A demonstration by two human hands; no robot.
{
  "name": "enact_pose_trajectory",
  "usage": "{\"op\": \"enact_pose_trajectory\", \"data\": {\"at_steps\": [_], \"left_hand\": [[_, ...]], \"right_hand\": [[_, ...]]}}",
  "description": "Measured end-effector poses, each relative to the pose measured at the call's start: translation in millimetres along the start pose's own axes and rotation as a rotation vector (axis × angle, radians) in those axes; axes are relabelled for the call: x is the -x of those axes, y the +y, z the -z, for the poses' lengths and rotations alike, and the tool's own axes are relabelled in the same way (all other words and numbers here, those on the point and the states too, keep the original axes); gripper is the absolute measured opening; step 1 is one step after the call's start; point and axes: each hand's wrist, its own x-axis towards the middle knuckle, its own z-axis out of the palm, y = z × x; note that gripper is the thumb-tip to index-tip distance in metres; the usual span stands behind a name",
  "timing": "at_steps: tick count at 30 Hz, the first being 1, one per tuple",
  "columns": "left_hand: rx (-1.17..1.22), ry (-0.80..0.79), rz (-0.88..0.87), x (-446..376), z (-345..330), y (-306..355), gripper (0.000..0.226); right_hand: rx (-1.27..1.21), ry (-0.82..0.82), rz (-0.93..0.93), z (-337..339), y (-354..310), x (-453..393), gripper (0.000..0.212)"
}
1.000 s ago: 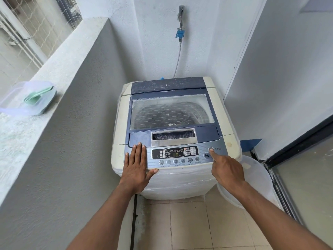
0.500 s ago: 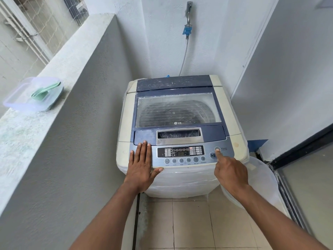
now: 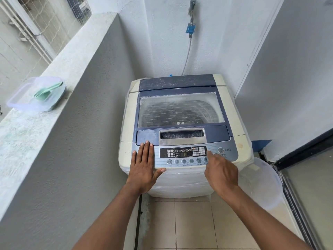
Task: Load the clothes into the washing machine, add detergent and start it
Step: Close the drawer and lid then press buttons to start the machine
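Observation:
A cream and blue top-loading washing machine (image 3: pixel 182 83) stands in the corner with its glass lid (image 3: pixel 180 110) shut; dark laundry shows dimly through it. My left hand (image 3: pixel 144 166) lies flat, fingers together, on the left end of the control panel (image 3: pixel 182 153). My right hand (image 3: pixel 220 173) has its forefinger stretched onto the panel's right part, just below and left of the power button (image 3: pixel 221 150), the other fingers curled. It covers the start button area. The display shows lit digits. A clear detergent tub (image 3: pixel 23 98) with a green scoop (image 3: pixel 47 91) sits on the ledge at left.
A grey parapet wall (image 3: pixel 86 98) runs close along the machine's left. A white plastic basket (image 3: pixel 261 179) stands on the floor right of the machine. A dark-framed glass door (image 3: pixel 306 177) is at right. A tap with hose (image 3: pixel 190 31) hangs on the back wall.
My right forefinger has slid from the power button down and left on the panel. The left hand stays flat in place. The camera has shifted slightly.

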Motion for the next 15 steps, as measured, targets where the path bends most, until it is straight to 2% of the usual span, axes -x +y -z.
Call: {"op": "enact_pose_trajectory", "data": {"at_steps": [7,15], "left_hand": [[0.006,0.007,0.002,0,0,0,0.102],[0.009,0.021,0.012,1,-2,0,0.101]], "right_hand": [[-0.061,-0.028,0.214,-13,-52,16,0.06],[-0.06,-0.069,0.293,-16,-84,28,0.064]]}}
